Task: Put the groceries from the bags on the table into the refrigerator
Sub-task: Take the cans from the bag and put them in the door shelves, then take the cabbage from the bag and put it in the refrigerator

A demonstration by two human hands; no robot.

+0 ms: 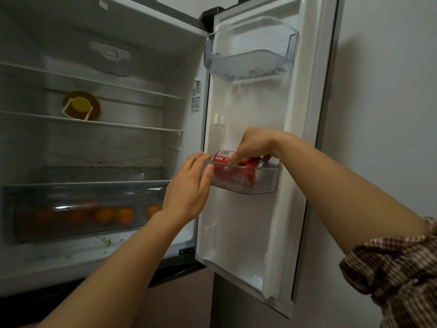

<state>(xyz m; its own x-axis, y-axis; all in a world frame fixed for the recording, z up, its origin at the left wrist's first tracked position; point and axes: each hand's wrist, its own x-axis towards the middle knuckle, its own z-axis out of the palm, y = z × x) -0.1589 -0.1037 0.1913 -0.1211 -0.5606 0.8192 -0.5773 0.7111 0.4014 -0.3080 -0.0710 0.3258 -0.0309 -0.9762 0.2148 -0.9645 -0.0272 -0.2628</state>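
Note:
The refrigerator stands open, its door (255, 221) swung to the right. Red soda cans (230, 172) lie in the clear middle door bin (267, 179). My right hand (254, 143) reaches down into the bin from above, fingers closed on a can with a white barcode label. My left hand (189, 188) holds the bin's left end, thumb against its front wall. Part of the cans is hidden behind my right fingers.
A clear upper door bin (250, 60) hangs above. Inside, a jug with a yellow cap (81, 105) sits on a glass shelf. Several oranges (115, 215) lie in the crisper drawer (78, 192). A grey wall is at the right.

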